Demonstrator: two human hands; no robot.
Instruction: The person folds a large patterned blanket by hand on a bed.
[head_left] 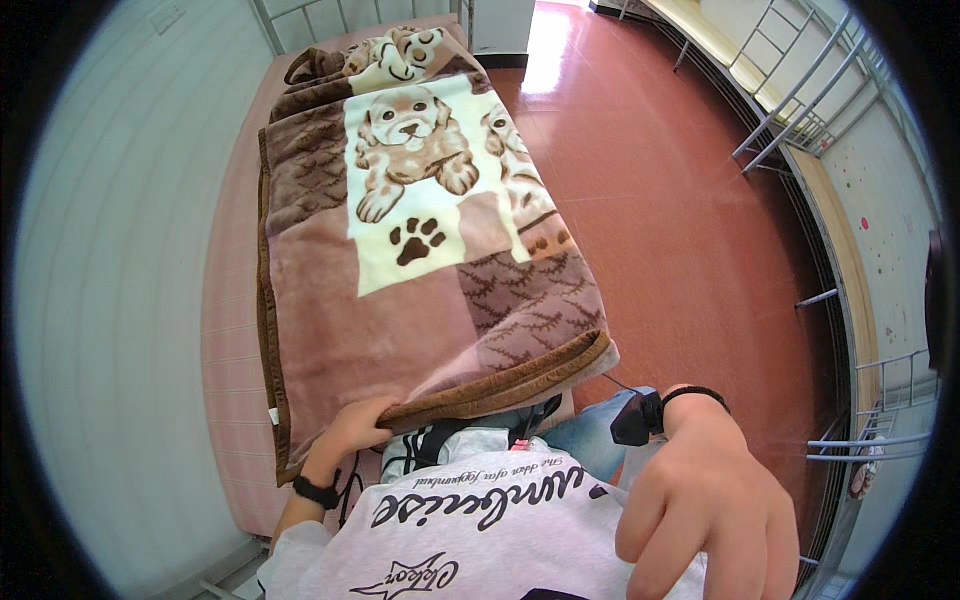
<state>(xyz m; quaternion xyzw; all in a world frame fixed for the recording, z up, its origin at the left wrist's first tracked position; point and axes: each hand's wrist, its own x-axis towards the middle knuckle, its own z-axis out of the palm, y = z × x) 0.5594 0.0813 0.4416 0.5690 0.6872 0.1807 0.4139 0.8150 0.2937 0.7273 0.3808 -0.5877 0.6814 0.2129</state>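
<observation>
A thick plush blanket (330,330) in brown, dusty pink and cream, with a puppy and a paw print on it, lies spread lengthwise over the bed. Its brown-bound near edge runs in front of my body. My left hand (358,425), with a black band at the wrist, is closed on that edge near its left part. Raised at the lower right, close to the view, is my right hand (710,500). Its fingers point downward and slightly apart, with nothing visible in them; the fingertips leave the picture. A small black device (637,418) sits at the right wrist.
Under the blanket is a bed with a pink striped sheet (232,330), against a pale wall (120,250). A metal headboard (330,15) stands at the far end. Red-brown floor (680,250) runs along the right, bordered by metal bunk frames (800,100) with a ladder.
</observation>
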